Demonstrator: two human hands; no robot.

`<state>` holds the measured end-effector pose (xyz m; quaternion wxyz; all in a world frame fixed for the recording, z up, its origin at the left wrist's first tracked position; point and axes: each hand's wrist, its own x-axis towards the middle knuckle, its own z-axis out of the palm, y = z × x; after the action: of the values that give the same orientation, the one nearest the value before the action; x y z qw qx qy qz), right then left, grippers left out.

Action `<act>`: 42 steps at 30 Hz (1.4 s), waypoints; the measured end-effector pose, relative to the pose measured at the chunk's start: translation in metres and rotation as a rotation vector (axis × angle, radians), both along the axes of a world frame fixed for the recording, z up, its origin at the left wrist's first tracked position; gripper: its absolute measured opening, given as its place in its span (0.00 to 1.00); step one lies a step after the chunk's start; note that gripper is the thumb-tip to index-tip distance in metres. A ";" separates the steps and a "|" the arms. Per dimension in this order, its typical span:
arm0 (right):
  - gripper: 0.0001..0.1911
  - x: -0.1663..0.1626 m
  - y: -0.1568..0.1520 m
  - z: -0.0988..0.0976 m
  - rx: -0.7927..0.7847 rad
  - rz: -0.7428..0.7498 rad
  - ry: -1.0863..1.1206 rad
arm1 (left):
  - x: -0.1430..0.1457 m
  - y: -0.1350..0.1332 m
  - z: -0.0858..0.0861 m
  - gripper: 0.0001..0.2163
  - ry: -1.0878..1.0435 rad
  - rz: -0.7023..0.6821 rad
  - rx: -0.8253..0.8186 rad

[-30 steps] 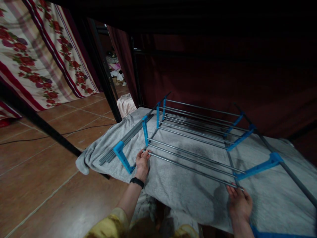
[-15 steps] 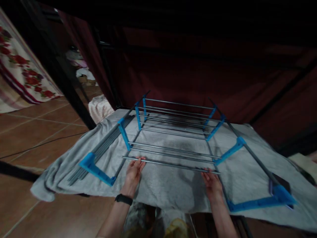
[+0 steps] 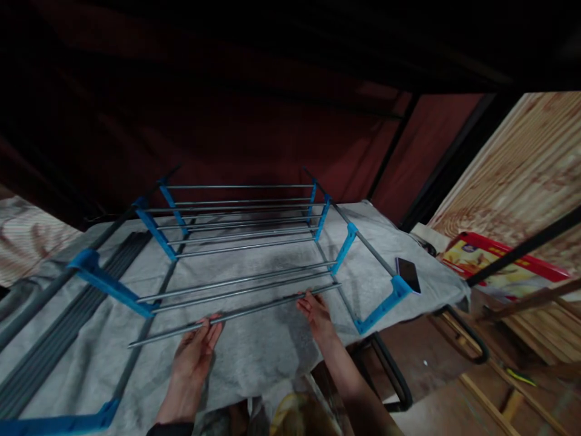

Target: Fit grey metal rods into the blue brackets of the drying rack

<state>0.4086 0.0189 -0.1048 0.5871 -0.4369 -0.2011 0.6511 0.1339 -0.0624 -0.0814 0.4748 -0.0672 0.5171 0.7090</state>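
Observation:
A thin grey metal rod lies across the front of a half-built rack, held near both ends. My left hand closes its fingers on the rod left of its middle. Toward the other end, my right hand pinches it with thumb and fingers. The rack has blue plastic brackets, grey side tubes and several fitted crossbars. Both rod ends look free of the brackets and lie over the lower side tubes.
The rack stands on a grey cloth over a bed-like surface. A bundle of loose rods lies at left. A phone rests beside the right bracket. Beyond the right edge are a red-yellow box and black metal frames.
My view has swung to the right, so the box and wooden pieces at right now show. Both hands still hold the rod, which now looks tilted, with its left end nearer me.

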 end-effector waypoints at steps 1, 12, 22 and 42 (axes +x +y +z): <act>0.20 -0.001 0.000 -0.001 -0.006 -0.001 -0.003 | 0.000 0.000 0.000 0.12 -0.003 0.004 -0.009; 0.24 -0.002 0.006 -0.008 -0.064 -0.010 0.013 | 0.006 0.001 -0.003 0.12 -0.022 -0.008 0.028; 0.17 0.006 -0.005 -0.008 -0.022 0.105 0.023 | 0.022 -0.002 -0.012 0.10 -0.026 0.058 0.076; 0.16 0.022 0.000 -0.028 -0.006 0.195 -0.130 | 0.047 -0.009 -0.023 0.16 0.066 -0.082 0.274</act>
<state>0.4307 0.0189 -0.1327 0.5053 -0.4583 -0.2783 0.6762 0.1806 -0.0713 -0.1044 0.4908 0.0430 0.4334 0.7546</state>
